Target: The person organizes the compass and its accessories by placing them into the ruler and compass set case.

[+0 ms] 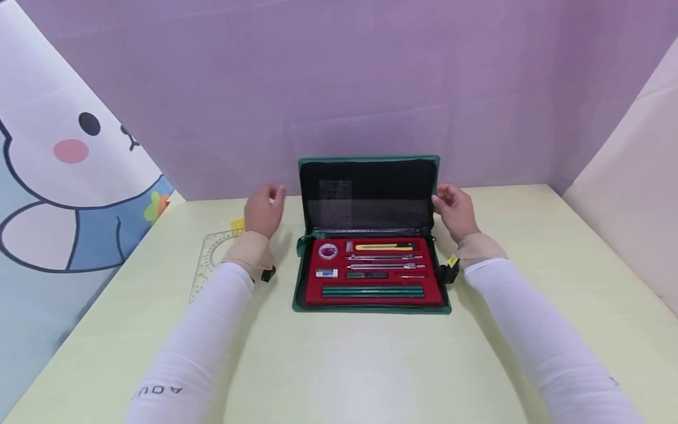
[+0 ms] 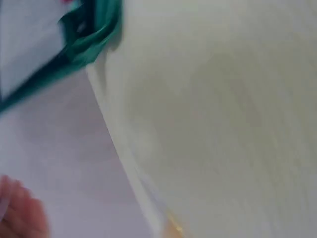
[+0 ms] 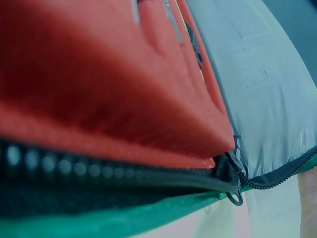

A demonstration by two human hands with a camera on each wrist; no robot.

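A green zippered drawing-instrument case (image 1: pixel 371 310) lies unfolded on the table, its black-lined lid (image 1: pixel 381 182) raised at the back. Its red tray (image 1: pixel 312 294) holds a yellow utility knife (image 1: pixel 384 247), two metal compasses (image 1: pixel 381 266), green pencils (image 1: pixel 373 291), an eraser (image 1: pixel 326 273) and a round purple-and-white item (image 1: pixel 328 251). At the lid's right edge, my right hand (image 1: pixel 457 211) pinches the rim between thumb and fingers. My left hand (image 1: pixel 262 211) hovers left of the lid, fingers loosely bent and holding nothing. Zipper teeth (image 3: pixel 89 168) line the case's side in the right wrist view.
A clear protractor or set square (image 1: pixel 203 259) lies left of the case, partly under my left forearm, with a small yellow piece (image 1: pixel 236 225) beside it. A purple cloth (image 1: pixel 371 76) hangs behind the table (image 1: pixel 339 365). A cartoon-printed cloth (image 1: pixel 47 176) hangs at left.
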